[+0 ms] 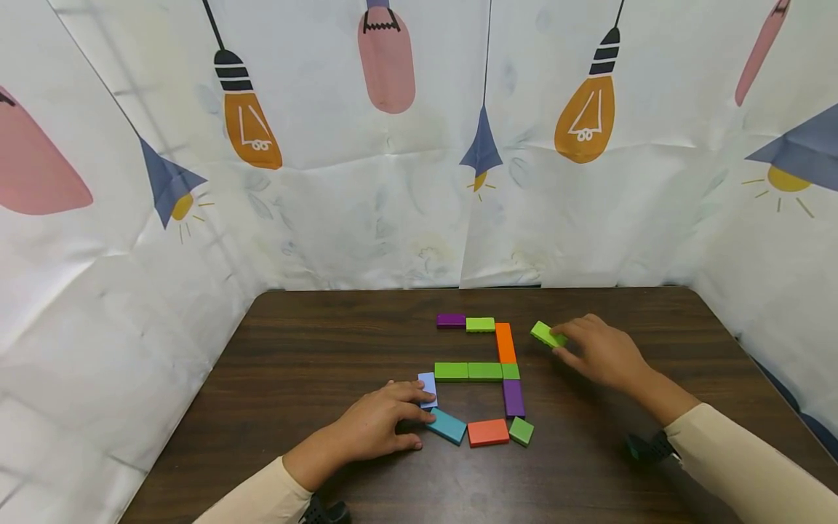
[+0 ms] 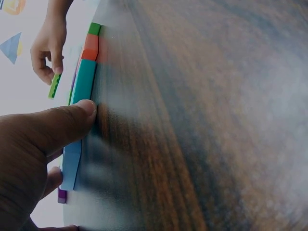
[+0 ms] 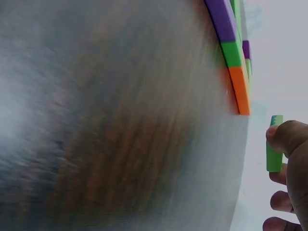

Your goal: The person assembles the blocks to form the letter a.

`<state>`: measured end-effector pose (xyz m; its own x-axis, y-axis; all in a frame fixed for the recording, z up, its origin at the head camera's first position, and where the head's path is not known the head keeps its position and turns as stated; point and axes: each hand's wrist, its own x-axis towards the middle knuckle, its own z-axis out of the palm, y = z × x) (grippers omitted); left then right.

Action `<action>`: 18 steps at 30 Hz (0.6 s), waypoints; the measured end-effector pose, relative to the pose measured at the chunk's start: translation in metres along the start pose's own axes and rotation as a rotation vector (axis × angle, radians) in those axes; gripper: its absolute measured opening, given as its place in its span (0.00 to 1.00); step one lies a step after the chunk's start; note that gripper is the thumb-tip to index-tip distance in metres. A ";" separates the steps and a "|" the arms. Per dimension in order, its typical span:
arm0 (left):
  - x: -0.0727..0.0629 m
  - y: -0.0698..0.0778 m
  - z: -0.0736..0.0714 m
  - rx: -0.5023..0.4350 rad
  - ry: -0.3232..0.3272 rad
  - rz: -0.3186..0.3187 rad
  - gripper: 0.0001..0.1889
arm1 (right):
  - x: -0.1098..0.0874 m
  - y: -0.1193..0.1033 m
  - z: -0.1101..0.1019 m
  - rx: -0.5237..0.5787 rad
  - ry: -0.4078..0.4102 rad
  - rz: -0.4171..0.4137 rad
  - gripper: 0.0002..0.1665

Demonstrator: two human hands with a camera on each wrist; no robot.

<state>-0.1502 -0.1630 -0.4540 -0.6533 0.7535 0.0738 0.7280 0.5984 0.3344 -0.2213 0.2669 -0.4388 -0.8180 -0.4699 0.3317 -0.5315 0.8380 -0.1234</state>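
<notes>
On the brown table, flat coloured blocks are laid out in an angular figure. My right hand [image 1: 604,352] pinches a lime green block [image 1: 543,333] between thumb and fingers, right of the orange block [image 1: 505,343]. In the right wrist view this green block [image 3: 275,156] appears raised off the tabletop. At the figure's lower left, my left hand [image 1: 378,420] rests with fingertips on a light blue block [image 1: 427,388] and at the corner of a teal block [image 1: 448,427]. Its thumb lies apart from the fingers, and part of the light blue block is hidden beneath them.
Along the top sit a dark purple block [image 1: 451,321] and another lime block [image 1: 481,324]. Green blocks [image 1: 485,372] form the middle row, above a purple block [image 1: 513,398]. A red-orange block [image 1: 488,433] and a small green block [image 1: 521,431] lie at the bottom. A patterned curtain [image 1: 419,218] hangs behind.
</notes>
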 end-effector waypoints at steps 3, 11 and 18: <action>0.000 0.000 0.000 0.000 0.003 0.004 0.20 | -0.006 -0.003 -0.002 0.000 0.025 -0.033 0.21; 0.000 0.000 -0.001 -0.006 0.001 0.003 0.21 | -0.022 -0.010 -0.005 -0.005 0.062 -0.084 0.22; 0.000 0.000 -0.001 -0.007 -0.001 0.002 0.21 | -0.036 -0.018 -0.006 0.010 0.095 -0.134 0.22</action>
<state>-0.1504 -0.1627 -0.4534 -0.6513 0.7553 0.0735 0.7281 0.5947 0.3409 -0.1809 0.2707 -0.4434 -0.7151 -0.5490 0.4327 -0.6373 0.7663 -0.0810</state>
